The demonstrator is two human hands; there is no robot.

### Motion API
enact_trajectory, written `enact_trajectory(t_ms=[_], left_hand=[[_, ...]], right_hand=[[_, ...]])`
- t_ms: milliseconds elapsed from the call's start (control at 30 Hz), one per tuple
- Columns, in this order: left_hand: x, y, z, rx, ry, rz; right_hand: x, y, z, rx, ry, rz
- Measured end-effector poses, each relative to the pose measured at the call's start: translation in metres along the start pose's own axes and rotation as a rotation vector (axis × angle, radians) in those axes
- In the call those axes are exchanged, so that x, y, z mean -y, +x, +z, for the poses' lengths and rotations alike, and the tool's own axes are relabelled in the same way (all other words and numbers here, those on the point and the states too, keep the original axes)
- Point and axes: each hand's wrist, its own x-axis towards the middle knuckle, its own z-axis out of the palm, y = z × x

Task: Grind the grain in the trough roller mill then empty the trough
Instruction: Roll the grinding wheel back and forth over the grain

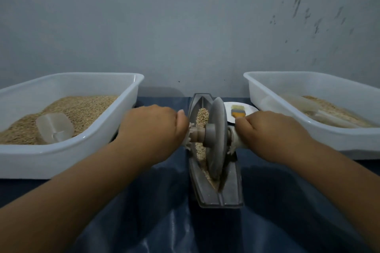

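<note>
Landmark: the trough (213,197) is lying on the dark blue cloth, its long axis running away from the person
Wheel: the grinding wheel (218,139) is standing upright in the trough, about midway along it, its axle crossing the trough from side to side
Grain: the grain (202,116) is lying in the groove, both beyond the wheel and nearer than it
Left hand: the left hand (152,127) is gripping the axle handle left of the trough, fingers curled round it
Right hand: the right hand (273,131) is gripping the white handle right of the trough, fingers wrapped round it
Key relation: the hands are sitting level on either side, neither nearer, so the wheel looks set to roll along the trough's length
Left of trough: a white tub (67,150) is holding grain and a clear scoop (54,128)
Right of trough: a second tub (320,139); a brush (237,113) on a white plate (228,107) just beyond the right hand
Writing: none can be read
</note>
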Motion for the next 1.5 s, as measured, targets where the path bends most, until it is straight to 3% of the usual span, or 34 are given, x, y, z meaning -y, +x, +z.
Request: enact_trajectory(t_ms=[133, 333, 533, 867, 1000, 1200, 1500], left_hand=[[0.001, -0.015, -0.003, -0.031, -0.031, 0.01], [0.003, 0.026, 0.033, 0.082, 0.083, -0.148], [0.016, 0.062, 0.055, 0.042, 0.043, -0.266], [0.002, 0.008, 0.015, 0.098, -0.011, -0.086], [0.001, -0.018, -0.005, -0.044, -0.069, 0.009], [0.001, 0.012, 0.025, 0.009, 0.072, -0.123], [0.027, 0.078, 0.058, 0.03, 0.037, -0.237]], right_hand=[[-0.006, -0.008, -0.01, -0.015, 0.09, 0.063], [-0.002, 0.043, 0.021, -0.1, 0.208, 0.163], [-0.01, 0.09, 0.038, -0.205, 0.12, 0.182], [-0.003, 0.022, 0.005, -0.004, 0.198, 0.104], [-0.002, -0.01, -0.013, -0.024, 0.119, 0.067], [0.003, 0.019, 0.007, 0.017, 0.247, 0.187], [-0.016, 0.107, 0.042, -0.147, 0.105, 0.237]])
